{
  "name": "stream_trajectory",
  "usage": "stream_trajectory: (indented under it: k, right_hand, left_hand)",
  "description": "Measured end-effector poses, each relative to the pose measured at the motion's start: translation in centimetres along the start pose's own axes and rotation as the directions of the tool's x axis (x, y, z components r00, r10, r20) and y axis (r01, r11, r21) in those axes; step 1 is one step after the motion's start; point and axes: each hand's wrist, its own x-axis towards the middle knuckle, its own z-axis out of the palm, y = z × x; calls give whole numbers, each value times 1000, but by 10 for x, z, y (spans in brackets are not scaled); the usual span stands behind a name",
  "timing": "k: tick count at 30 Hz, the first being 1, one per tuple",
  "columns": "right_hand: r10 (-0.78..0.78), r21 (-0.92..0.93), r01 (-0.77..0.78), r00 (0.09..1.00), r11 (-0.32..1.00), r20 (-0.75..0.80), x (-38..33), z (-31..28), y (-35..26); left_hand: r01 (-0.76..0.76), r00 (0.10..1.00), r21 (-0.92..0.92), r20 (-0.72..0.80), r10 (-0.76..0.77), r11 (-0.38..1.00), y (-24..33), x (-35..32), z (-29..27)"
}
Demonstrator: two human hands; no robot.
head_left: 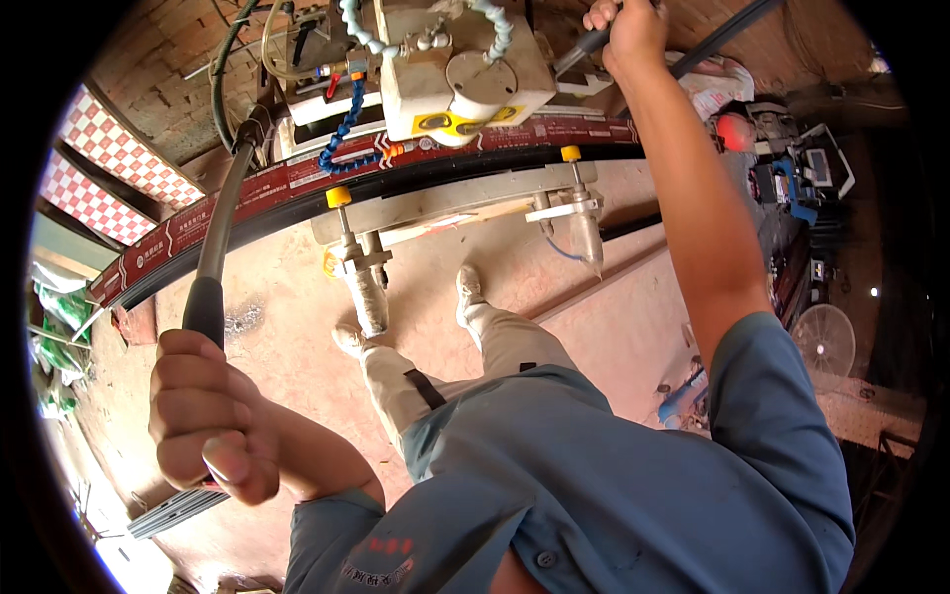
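The left hand (213, 416) clenches the left lever (230, 218); the right hand (635, 38) grasps the right lever (571, 59). The red profile (287, 178) runs alongside the machine (421, 94); uneven pulling, or a loose clamp (368, 297), could make it slip.

Gap between cylinders (367, 297), lever (227, 228) barring left

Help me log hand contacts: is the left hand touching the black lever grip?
Touching. The head view shows the left hand closed around the black lever grip.
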Motion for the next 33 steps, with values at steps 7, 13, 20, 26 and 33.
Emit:
stream_trajectory:
  k: [7, 13, 20, 26, 33]
  right_hand:
    - [41, 39, -37, 993, 999, -115, 9, 7, 0]
    - [-27, 75, 23, 998, 997, 52, 9, -6, 6]
    - [-12, 42, 13, 1000, 999, -20, 8, 6, 7]
    - [11, -27, -11, 1000, 1000, -8, 8, 3, 16]
    - [-35, -62, 35, 999, 997, 3, 8, 1, 20]
  left_hand:
    - [-5, 1000, -20, -31, 4, 1000, 1, -1, 7]
    - [47, 996, 13, -72, -46, 999, 4, -1, 8]
    - [-61, 994, -75, -91, 54, 995, -4, -20, 8]
    - [-6, 983, 72, -183, 19, 997, 2, -68, 7]
    - [-216, 974, -160, -98, 203, 963, -18, -72, 1]
